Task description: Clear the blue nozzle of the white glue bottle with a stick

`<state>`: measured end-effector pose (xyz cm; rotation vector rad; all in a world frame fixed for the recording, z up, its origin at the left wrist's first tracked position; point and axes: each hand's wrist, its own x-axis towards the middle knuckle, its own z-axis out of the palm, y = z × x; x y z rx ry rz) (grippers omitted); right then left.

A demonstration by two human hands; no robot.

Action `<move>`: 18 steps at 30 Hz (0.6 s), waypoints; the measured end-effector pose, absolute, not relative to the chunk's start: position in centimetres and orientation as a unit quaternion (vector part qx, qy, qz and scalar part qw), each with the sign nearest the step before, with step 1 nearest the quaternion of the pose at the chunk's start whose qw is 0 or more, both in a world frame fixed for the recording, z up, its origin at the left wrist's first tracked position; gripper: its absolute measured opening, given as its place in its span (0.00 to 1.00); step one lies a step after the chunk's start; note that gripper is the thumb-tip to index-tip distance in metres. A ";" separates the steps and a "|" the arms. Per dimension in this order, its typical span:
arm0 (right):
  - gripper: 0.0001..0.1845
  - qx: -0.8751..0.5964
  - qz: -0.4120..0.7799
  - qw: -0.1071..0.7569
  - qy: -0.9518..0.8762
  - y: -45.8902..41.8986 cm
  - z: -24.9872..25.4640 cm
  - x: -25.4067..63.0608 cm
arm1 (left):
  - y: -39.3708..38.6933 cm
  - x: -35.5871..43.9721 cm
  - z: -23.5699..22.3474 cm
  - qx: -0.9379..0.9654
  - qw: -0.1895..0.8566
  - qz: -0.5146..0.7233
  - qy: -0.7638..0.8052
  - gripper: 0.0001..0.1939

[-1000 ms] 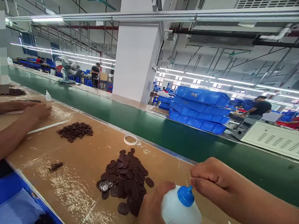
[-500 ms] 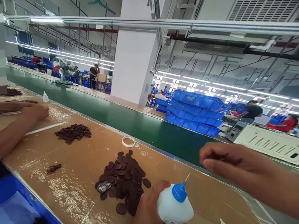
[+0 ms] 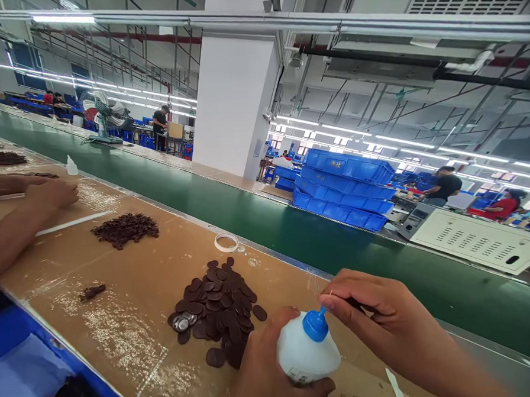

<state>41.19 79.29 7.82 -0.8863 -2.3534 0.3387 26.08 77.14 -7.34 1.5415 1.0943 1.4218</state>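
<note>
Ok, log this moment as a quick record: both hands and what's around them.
Left hand: holds white squeeze bottle with blue nozzle cap
Right hand: fingers curled beside the nozzle; anything held unclear
Nearby: pile of dark brown discs on tan bench top
Other person: co-worker's hand, far left

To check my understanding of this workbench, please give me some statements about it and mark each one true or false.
The left hand grips a white plastic squeeze bottle with a blue cap. True.
The right hand holds scissors. False: its fingertips are close to the bottle's nozzle, and no scissors show.
Dark brown discs lie in a loose heap on the tan work board. True.
The stacked blue crates stand on that board. False: the blue crates stand beyond the green conveyor belt.
</note>
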 end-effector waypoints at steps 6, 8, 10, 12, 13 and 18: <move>0.10 -0.254 -0.038 0.359 -0.898 78.6 6.7 41.3 | 77.2 26.2 -7.7 0.623 0.344 0.581 0.396 0.35; 0.09 -0.250 -0.033 0.374 -0.892 78.5 6.3 41.3 | 77.3 26.2 -7.9 0.620 0.338 0.594 0.386 0.35; 0.15 -0.285 0.037 0.387 -0.876 78.6 6.2 41.2 | 77.3 26.3 -8.1 0.616 0.328 0.606 0.383 0.36; 0.22 -0.327 0.101 0.389 -0.855 78.9 6.2 41.0 | 77.3 26.3 -8.2 0.615 0.317 0.610 0.387 0.37; 0.23 -0.331 0.106 0.392 -0.852 78.9 6.2 41.0 | 77.3 26.3 -8.2 0.617 0.313 0.609 0.388 0.37; 0.20 -0.302 0.033 0.394 -0.867 78.6 6.3 41.1 | 77.2 26.2 -7.9 0.621 0.327 0.600 0.383 0.36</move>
